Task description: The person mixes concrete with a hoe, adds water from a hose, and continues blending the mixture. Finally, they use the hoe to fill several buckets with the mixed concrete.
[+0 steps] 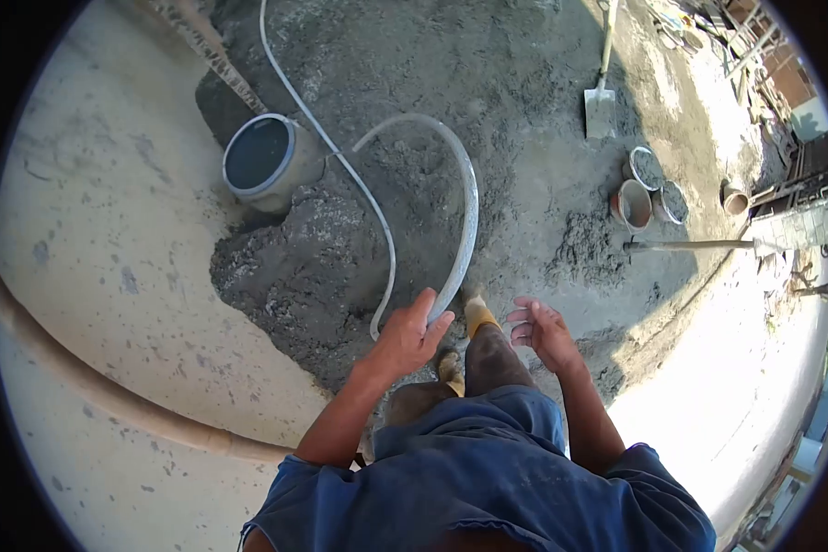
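A pale, thick hose (470, 189) curves up and over to the left from my left hand (408, 337), whose fingers are wrapped round its near end. The hose's far end hangs over the grey wet mortar (317, 253). My right hand (543, 333) is held out in front of my right leg, fingers apart and nothing in it. A thinner white hose (363, 189) runs across the ground, passing just left of the thick one. Part of the thick hose at my left palm is hidden by my fingers.
At the left wall (129, 221) stands a large bucket (290, 175) of dark liquid. Several small buckets (633, 207) stand at the right, near a shovel (601, 112) and a long-handled tool (690, 246). Timber and debris (754, 74) lie farther back.
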`<move>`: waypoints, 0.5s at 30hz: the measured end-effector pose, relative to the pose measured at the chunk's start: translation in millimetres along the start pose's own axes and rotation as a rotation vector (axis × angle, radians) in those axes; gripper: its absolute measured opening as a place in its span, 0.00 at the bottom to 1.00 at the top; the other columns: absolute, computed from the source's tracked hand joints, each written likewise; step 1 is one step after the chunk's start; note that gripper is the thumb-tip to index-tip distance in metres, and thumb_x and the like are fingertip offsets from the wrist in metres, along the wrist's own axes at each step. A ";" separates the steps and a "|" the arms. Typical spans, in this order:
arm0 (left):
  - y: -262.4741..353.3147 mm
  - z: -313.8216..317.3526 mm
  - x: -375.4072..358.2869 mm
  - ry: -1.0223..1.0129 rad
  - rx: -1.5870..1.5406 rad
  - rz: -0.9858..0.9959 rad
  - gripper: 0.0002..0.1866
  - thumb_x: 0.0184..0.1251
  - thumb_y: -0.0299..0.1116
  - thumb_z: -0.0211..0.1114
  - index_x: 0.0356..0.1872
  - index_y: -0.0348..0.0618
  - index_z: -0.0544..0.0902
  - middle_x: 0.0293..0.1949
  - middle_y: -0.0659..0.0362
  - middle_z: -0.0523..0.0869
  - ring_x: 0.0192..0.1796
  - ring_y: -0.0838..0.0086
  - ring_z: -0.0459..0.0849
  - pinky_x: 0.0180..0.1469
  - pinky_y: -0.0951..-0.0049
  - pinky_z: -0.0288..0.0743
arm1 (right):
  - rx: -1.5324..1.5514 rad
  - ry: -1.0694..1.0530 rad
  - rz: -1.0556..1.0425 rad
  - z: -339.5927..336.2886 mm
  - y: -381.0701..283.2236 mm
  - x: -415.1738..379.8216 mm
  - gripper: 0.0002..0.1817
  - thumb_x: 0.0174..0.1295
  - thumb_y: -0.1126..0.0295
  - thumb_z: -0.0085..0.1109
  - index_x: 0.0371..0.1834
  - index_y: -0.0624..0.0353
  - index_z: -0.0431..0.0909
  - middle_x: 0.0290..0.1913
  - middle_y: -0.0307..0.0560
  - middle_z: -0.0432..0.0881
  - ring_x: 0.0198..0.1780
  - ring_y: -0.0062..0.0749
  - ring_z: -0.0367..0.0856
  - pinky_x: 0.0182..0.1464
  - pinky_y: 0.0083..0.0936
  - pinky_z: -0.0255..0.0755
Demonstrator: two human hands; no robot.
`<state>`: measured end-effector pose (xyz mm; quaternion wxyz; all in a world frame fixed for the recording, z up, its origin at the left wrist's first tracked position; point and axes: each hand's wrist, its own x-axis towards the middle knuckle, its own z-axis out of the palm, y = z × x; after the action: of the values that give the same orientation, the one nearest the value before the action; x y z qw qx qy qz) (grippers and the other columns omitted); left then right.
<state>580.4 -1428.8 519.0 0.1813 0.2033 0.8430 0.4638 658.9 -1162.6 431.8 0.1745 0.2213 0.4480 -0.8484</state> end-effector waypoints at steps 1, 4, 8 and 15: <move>10.8 18.3 -9.4 -0.082 0.016 0.039 0.16 0.71 0.42 0.55 0.40 0.37 0.67 0.24 0.42 0.77 0.28 0.41 0.77 0.28 0.54 0.68 | 0.158 -0.025 -0.094 -5.0 -4.1 -8.9 0.25 0.71 0.50 0.44 0.59 0.59 0.67 0.43 0.48 0.82 0.34 0.30 0.81 0.39 0.28 0.79; 31.7 73.9 -31.8 -0.360 0.064 0.183 0.14 0.71 0.42 0.56 0.38 0.39 0.68 0.22 0.44 0.75 0.26 0.45 0.76 0.27 0.57 0.67 | 0.515 0.019 -0.277 -8.7 -43.0 -46.1 0.30 0.70 0.44 0.40 0.61 0.60 0.63 0.47 0.53 0.80 0.34 0.34 0.81 0.41 0.35 0.79; 45.6 135.1 -53.6 -0.678 0.266 0.375 0.12 0.70 0.38 0.56 0.38 0.40 0.69 0.25 0.45 0.78 0.29 0.44 0.78 0.29 0.52 0.69 | 0.878 0.481 -0.252 -114.0 -32.5 -84.7 0.27 0.71 0.48 0.42 0.57 0.61 0.65 0.43 0.51 0.79 0.32 0.32 0.80 0.40 0.35 0.80; 54.7 213.2 -68.1 -1.094 0.378 0.387 0.13 0.70 0.42 0.55 0.42 0.42 0.70 0.32 0.44 0.82 0.35 0.43 0.80 0.35 0.49 0.72 | 1.031 0.920 -0.304 -293.6 102.0 -191.4 0.10 0.70 0.63 0.47 0.35 0.58 0.66 0.25 0.38 0.70 0.19 0.19 0.68 0.18 0.17 0.68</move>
<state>753.3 -1285.9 466.4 0.4613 0.5903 0.6431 0.1588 934.7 -952.8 317.0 -0.2798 0.5466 0.0435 -0.7880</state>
